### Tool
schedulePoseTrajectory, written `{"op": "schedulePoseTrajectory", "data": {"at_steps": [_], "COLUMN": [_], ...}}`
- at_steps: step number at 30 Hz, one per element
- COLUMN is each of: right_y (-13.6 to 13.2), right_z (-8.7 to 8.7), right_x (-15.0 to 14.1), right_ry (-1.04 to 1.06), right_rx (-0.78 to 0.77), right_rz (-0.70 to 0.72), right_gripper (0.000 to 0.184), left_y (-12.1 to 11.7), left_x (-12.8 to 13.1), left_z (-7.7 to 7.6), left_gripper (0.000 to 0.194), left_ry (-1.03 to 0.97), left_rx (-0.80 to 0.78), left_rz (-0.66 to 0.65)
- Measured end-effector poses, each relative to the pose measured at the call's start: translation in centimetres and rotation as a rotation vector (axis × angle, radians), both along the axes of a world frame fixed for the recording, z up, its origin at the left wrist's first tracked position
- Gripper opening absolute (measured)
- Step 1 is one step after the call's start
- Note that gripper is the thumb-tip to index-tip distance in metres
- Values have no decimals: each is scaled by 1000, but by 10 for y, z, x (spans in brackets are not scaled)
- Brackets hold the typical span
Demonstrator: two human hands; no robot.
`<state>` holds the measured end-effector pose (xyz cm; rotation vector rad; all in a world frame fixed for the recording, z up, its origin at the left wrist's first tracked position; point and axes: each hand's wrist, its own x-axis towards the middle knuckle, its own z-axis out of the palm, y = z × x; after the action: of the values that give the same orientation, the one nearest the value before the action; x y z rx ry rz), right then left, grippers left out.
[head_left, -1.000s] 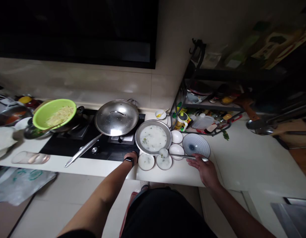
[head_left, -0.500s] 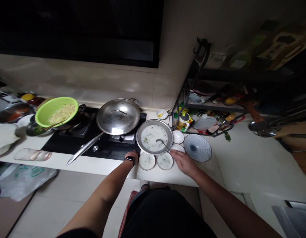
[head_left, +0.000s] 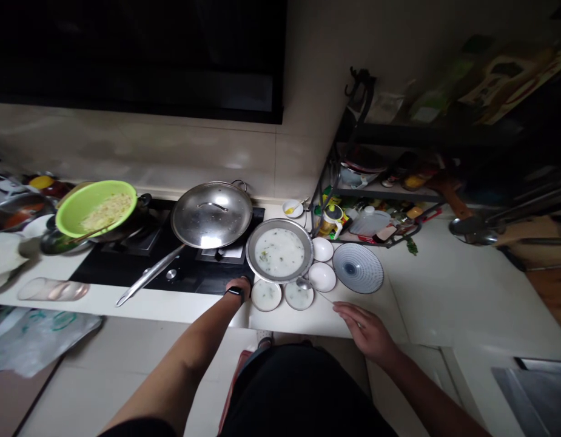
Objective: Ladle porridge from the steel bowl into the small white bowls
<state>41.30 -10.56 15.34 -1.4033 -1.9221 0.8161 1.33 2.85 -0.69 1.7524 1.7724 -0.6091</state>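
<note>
My right hand (head_left: 364, 328) is closed on the thin handle of a metal ladle (head_left: 304, 283). The ladle's head hangs over the rim of a small bowl of soup (head_left: 299, 298), at the front edge of a large metal basin (head_left: 251, 261). In that basin is whitish soup with green bits. Another small bowl (head_left: 265, 297), also with soup, stands to the left. Two white bowls (head_left: 322, 278) with nothing seen inside sit right of the basin. My left hand (head_left: 239, 284), wearing a watch, rests by the hob's front right corner; its fingers are mostly hidden.
A lidded wok (head_left: 211, 215) is on the hob, its long handle (head_left: 148, 276) pointing front left. Further left are a green basin (head_left: 66, 212) of pale shreds and a glass lying down (head_left: 53, 289). Right are a patterned bowl (head_left: 366, 267) and a loaded rack (head_left: 398, 194).
My right hand has moved right and toward me with the ladle. The ladle's head has left the basin and come over the right small soup bowl. My left hand stays in place.
</note>
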Motion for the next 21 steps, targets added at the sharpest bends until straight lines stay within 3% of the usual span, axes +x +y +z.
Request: {"op": "schedulePoseTrajectory", "data": {"at_steps": [5,9,14,21], "right_y": [-7,-6,4,13], "right_z": [-30,-47,-45,-32], "right_x": [-4,-12,-12,-6], "right_ry": [93,354,651,764], "right_rx": [-111,-319,-417,-432], "right_rz": [-65,-372,-680,-743], "right_gripper": [35,55,69,68], "left_y": [-1,-4,-6,-4], "left_x": [3,2,2,3], "left_z": [9,11,11,11], "left_gripper": [43,44,46,49], "left_ry": [54,44,50,48], "left_rx": [-51,-29,-17,-19], "left_rz": [-10,1,-16,-10]}}
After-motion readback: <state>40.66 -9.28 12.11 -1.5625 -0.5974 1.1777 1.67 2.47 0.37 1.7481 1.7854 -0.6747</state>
